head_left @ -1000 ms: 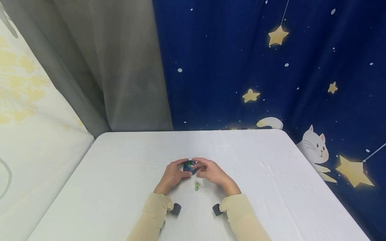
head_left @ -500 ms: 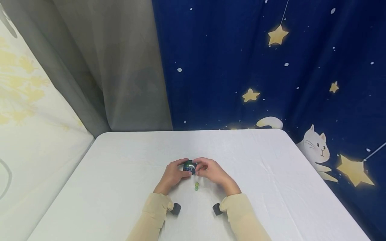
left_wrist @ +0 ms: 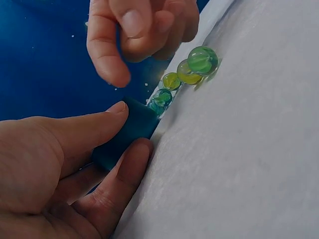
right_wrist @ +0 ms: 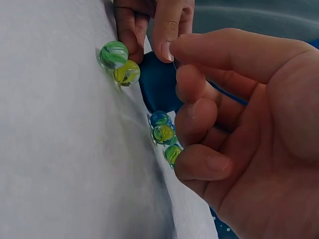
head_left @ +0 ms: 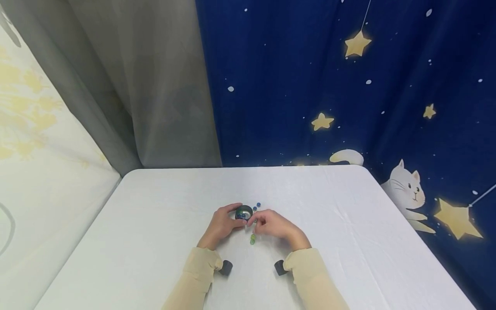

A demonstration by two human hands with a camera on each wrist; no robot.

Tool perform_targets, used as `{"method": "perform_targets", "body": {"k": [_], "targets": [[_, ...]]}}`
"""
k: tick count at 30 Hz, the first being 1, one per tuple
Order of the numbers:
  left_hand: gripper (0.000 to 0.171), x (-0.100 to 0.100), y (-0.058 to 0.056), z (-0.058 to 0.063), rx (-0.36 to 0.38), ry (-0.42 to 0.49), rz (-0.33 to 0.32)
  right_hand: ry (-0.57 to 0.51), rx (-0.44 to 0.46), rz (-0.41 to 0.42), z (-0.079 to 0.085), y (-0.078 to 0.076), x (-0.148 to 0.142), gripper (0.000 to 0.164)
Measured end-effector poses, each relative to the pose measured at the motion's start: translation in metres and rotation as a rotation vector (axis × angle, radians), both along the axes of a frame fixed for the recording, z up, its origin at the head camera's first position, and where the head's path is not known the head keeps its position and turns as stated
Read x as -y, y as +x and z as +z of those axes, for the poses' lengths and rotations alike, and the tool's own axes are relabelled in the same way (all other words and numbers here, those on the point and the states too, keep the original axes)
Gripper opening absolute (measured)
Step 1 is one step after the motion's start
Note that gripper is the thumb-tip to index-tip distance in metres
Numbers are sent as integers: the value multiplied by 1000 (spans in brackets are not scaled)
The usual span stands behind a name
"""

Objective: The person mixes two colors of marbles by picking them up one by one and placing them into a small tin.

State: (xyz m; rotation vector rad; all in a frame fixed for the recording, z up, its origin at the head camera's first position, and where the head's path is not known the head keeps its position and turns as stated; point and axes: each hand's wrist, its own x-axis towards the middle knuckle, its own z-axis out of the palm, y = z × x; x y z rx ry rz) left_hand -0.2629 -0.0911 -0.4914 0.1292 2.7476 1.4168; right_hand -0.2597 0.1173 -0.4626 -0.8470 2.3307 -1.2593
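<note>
My left hand [head_left: 222, 224] grips a small round dark teal cup [left_wrist: 130, 130] from its left side, on the white table. In the head view, small blue marbles [head_left: 242, 216] show inside the cup. My right hand [head_left: 273, 223] hovers just right of the cup, its fingers loosely bent with nothing seen between them. Two marbles, a green one [right_wrist: 114, 55] and a yellow one [right_wrist: 126, 73], lie on the near side of the cup. More glass marbles [right_wrist: 163, 133] lie beside its right side, partly hidden by my right fingers. Two blue marbles [head_left: 257, 206] sit beyond that hand.
A white-covered table [head_left: 170, 254] spreads out around both hands. Grey curtain [head_left: 170, 86] and dark blue star-patterned curtain [head_left: 279, 86] hang behind its far edge. Black wrist devices [head_left: 226, 268] stick out inward from both cuffs.
My right hand has drawn back from the cup's rim, toward me, and its fingers have come away. Blue marbles beyond it are now uncovered. My left hand has stayed on the cup.
</note>
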Motion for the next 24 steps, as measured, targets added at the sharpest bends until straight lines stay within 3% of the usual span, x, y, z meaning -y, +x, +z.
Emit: {"method": "perform_targets", "body": {"k": [11, 24], "targets": [[59, 2, -5, 0, 13, -10, 1, 133, -19, 11, -4, -1, 4, 21], [59, -1, 0, 1, 22, -17, 12, 201, -89, -2, -3, 4, 7, 26]]}}
